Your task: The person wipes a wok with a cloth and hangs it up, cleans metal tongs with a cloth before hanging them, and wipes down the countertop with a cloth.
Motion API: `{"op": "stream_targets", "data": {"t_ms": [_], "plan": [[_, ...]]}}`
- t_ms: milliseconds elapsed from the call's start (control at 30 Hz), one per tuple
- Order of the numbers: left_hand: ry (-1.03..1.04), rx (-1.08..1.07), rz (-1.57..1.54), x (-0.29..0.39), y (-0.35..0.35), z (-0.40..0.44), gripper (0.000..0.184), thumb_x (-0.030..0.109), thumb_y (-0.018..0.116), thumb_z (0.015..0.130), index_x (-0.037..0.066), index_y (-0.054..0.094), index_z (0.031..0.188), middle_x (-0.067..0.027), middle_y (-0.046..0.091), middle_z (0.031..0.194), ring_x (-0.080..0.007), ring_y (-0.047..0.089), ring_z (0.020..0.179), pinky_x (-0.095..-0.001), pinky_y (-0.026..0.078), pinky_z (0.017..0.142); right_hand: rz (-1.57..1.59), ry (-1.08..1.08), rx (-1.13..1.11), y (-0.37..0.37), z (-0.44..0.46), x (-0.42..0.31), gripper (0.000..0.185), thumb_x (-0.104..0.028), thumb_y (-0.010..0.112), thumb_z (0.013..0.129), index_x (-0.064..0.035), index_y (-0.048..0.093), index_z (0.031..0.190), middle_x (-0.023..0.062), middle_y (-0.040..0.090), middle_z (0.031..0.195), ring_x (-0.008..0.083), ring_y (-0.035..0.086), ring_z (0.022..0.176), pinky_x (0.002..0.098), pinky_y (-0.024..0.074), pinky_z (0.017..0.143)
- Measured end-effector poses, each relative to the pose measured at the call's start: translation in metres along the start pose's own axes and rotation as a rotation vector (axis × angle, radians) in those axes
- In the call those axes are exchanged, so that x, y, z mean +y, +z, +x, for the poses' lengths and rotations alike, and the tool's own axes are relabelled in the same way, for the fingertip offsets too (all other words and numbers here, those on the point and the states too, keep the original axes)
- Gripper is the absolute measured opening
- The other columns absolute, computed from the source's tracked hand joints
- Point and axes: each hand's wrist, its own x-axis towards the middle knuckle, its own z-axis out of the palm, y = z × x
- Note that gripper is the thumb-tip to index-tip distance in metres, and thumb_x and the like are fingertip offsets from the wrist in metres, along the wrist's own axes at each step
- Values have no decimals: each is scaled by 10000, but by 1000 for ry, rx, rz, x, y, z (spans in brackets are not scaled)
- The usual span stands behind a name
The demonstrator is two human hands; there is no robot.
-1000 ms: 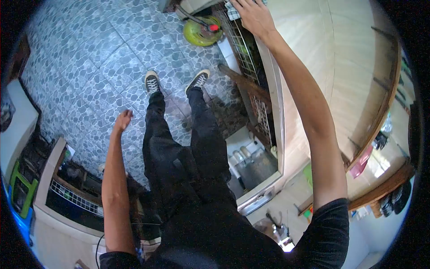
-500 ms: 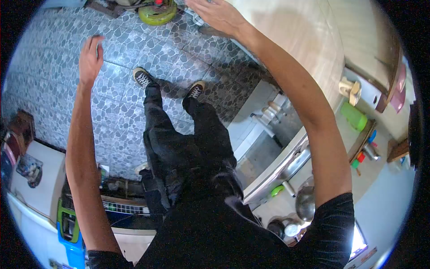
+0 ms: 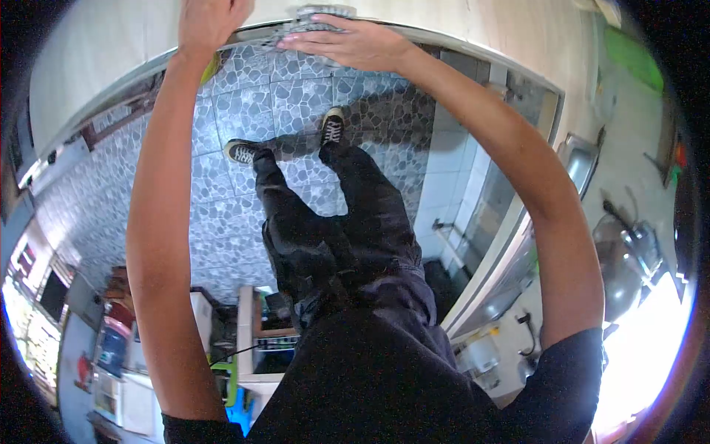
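Observation:
At the top of the head view, my right hand [image 3: 362,46] grips a grey-and-white cloth [image 3: 325,12] at the front edge of the pale countertop [image 3: 421,13]. Part of the cloth bunches past the fingertips; the thumb and fingers lie on either side of it. My left hand [image 3: 211,24] is over the same countertop, left of the cloth and apart from it. The frame's upper edge cuts off its fingers, so what they do is hidden.
Below the counter is a stone-patterned tile floor [image 3: 244,103], where I stand in dark shoes. A metal sink [image 3: 579,166] and a green container [image 3: 632,59] are on the right. A blue plastic item [image 3: 238,411] and a low shelf [image 3: 248,325] stand at lower left.
My view has turned toward the counter. My left hand has come from above the floor to over the countertop. My right hand and the cloth now show more fully at the counter's edge.

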Motion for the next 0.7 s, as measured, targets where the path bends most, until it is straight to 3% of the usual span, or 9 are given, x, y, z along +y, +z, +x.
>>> {"op": "stream_targets", "data": {"t_ms": [133,167,233,367,433,500,567,600,700], "plan": [[-56,59,150,8,36,14,449,115,546,821,-17,461,1242,-238,446,1320,-422,438,1197,-466,355,1026,70,32,-205,11,-100,-14,800,-415,520,846,-173,153,1514,-44,107,1585,113,97,1451,408,62,1207],[62,112,215,-7,44,13,355,175,571,883,12,540,1197,-181,538,1270,-364,492,1182,-435,388,1006,-103,68,-190,17,-127,-21,755,-402,498,885,-190,145,1518,-42,100,1586,116,93,1452,398,64,1205],[76,140,223,-16,47,11,349,190,571,876,24,549,1182,-169,535,1259,-364,502,1148,-448,400,972,28,181,-262,14,-171,-31,715,-336,498,903,-196,162,1518,-48,121,1583,114,116,1448,395,77,1203],[7,55,205,-6,40,16,392,235,563,877,15,529,1199,-165,513,1304,-365,480,1192,-473,371,1001,317,626,-407,-14,-244,-58,657,-220,533,820,-203,370,1457,-30,304,1522,132,253,1413,380,170,1171],[-2,23,209,-2,37,18,384,227,556,882,20,530,1203,-161,513,1307,-359,479,1195,-471,370,1001,521,1125,-254,-28,-263,-85,697,-38,529,786,-223,395,1445,47,342,1494,214,311,1394,392,228,1152],[8,8,214,-2,38,19,375,228,549,887,17,532,1197,-162,513,1310,-357,477,1201,-469,365,1002,575,1731,78,-25,-264,-116,688,103,493,768,-158,451,1403,136,453,1376,283,440,1291,387,373,1050],[7,-9,247,-3,38,19,368,254,529,909,7,535,1182,-166,512,1312,-353,477,1204,-468,367,998,879,2396,593,11,-269,-152,547,79,436,868,-107,457,1382,96,554,1224,249,553,1111,334,441,947],[23,-10,243,0,37,20,368,254,529,909,7,535,1182,-166,512,1312,-353,477,1204,-468,367,998,922,2544,928,1,-263,-126,346,-35,440,934,-74,531,1266,22,589,1044,149,567,867,275,482,719],[-12,-28,252,5,37,21,354,261,505,933,8,543,1178,-174,510,1314,-347,479,1208,-460,370,998,864,2704,1735,4,-262,-47,80,-141,460,920,-132,531,957,-37,510,855,77,450,686,244,321,450]]}}
